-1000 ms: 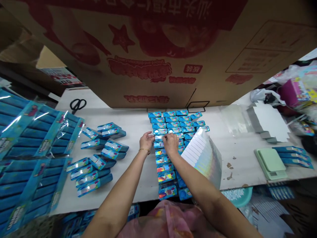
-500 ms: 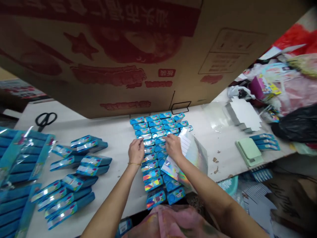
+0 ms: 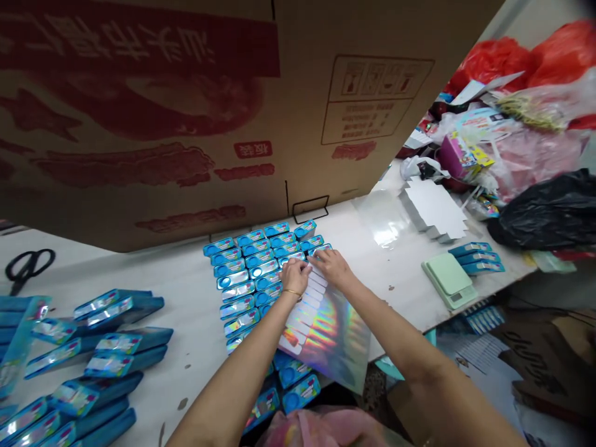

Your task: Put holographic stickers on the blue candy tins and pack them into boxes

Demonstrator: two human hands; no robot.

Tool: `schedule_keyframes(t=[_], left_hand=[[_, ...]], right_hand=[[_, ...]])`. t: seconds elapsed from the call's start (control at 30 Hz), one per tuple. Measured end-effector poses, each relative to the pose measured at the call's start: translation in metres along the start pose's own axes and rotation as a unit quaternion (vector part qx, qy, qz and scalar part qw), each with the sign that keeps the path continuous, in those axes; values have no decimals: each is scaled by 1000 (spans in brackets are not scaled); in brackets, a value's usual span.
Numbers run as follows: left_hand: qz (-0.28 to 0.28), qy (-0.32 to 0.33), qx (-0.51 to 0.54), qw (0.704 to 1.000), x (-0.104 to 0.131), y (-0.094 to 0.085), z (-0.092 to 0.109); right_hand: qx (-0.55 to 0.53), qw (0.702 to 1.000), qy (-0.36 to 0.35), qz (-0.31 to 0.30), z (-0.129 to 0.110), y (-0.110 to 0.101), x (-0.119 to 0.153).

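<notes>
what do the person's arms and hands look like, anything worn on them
Both arms are bare to the bottom of the picture, with no sleeves and no gloves. The left hand has a thin gold bangle round the wrist. The right hand shows no ring, watch or band.

This looks like a small packing workshop; a white worktable carries rows of small blue boxes in the middle and looser heaps of them on the near left; a big printed cardboard carton stands along the far edge; a green scale sits on the right, scissors on the far left; stuffed plastic bags pile up at the far right.
</notes>
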State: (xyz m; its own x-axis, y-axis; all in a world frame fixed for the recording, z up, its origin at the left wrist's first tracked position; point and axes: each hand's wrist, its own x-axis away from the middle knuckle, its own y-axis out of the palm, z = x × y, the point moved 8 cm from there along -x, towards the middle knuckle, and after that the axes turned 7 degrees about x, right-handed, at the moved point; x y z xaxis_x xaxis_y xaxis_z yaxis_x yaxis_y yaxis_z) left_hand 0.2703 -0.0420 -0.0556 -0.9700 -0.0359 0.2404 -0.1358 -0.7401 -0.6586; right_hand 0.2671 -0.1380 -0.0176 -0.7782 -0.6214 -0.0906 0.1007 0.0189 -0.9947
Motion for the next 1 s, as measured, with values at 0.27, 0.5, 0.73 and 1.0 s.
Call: schedule_keyframes(t=[0.27,0.5,0.73,1.0], left_hand=[[13,0,15,1000,4,-1,-3],[43,21,211,976,11,-14,-2],[-33,-79,553,829,60,-47,-38],[149,-142,518,830,77,-108,-137]], right_hand=[[13,1000,-11,-25,6,-22,27],[-127,981,126,-76,-1,-101,29],[-502,809,293,-92,-16,-39,3],[-536,787,300,-63,-90,9,-47]])
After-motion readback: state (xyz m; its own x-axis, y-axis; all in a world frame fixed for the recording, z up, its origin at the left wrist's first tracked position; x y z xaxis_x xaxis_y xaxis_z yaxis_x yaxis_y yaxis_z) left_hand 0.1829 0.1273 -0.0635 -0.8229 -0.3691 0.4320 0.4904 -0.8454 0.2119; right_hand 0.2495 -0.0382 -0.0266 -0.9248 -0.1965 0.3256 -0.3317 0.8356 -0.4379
